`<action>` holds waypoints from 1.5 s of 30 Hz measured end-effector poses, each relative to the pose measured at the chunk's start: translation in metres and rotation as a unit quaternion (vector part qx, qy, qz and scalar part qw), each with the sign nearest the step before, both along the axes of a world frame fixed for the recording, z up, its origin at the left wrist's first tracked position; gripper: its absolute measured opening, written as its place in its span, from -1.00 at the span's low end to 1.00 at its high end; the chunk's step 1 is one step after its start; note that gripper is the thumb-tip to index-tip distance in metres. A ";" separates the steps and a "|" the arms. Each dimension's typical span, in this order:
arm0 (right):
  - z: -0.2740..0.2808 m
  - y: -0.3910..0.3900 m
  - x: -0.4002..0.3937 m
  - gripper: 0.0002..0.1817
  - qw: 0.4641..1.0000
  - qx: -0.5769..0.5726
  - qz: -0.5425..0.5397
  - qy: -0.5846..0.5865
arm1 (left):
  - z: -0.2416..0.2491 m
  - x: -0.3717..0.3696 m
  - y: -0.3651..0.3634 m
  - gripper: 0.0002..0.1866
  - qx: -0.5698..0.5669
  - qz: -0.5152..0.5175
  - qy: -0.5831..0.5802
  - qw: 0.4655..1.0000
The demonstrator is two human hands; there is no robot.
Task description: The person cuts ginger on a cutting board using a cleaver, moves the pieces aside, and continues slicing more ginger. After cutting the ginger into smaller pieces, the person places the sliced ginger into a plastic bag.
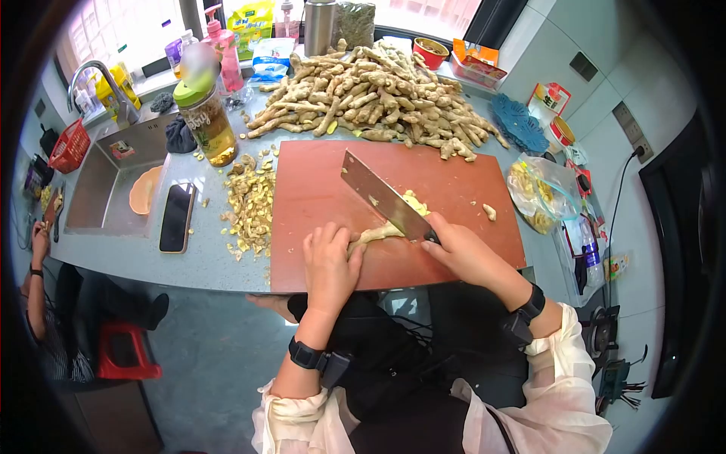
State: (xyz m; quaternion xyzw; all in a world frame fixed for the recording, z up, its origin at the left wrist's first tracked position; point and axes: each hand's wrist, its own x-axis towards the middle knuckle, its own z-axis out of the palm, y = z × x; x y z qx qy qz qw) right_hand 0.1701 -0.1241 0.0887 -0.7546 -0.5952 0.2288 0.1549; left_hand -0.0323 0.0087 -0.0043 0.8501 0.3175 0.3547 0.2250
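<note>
Head view: the right hand (457,248) is curled round the handle of a broad knife (384,195), whose blade slants away to the far left across the red cutting board (314,181). The left hand (329,265) is loosely bent, its thumb a little apart from the fingers, and steadies the left end of a ginger root (380,232); the root lies on the board near its front edge, between the two hands, its right end by the blade. Cut pale pieces (414,202) sit just beyond the knife, and a small ginger piece (489,213) lies farther right. Red surface shows widely left of the blade and again toward the right edge. The board's front edge runs along the front of the grey table (215,265). A heap of ginger scraps (251,198) borders the left edge, a big pile of ginger (370,91) crowds the back one, and a plastic bag (541,189) stands just beside the right one. Farther left, a phone (177,218) lies between the scraps and the sink (102,204).
</note>
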 end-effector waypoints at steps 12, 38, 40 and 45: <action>0.024 -0.032 -0.001 -0.65 0.996 -0.078 0.006 -0.042 | -0.004 0.001 -0.001 -0.80 0.015 0.017 -0.009 1.000; 0.026 -0.027 -0.003 -0.67 1.000 0.003 -0.003 -0.029 | -0.006 0.001 0.000 -0.79 0.016 0.019 -0.020 0.999; 0.027 -0.025 -0.001 -0.68 0.999 0.001 0.002 -0.034 | -0.004 0.002 0.000 -0.80 0.008 0.022 -0.010 1.000; 0.027 -0.023 -0.003 -0.66 0.999 -0.029 0.005 -0.029 | -0.001 0.001 -0.001 -0.82 -0.005 0.017 0.002 1.000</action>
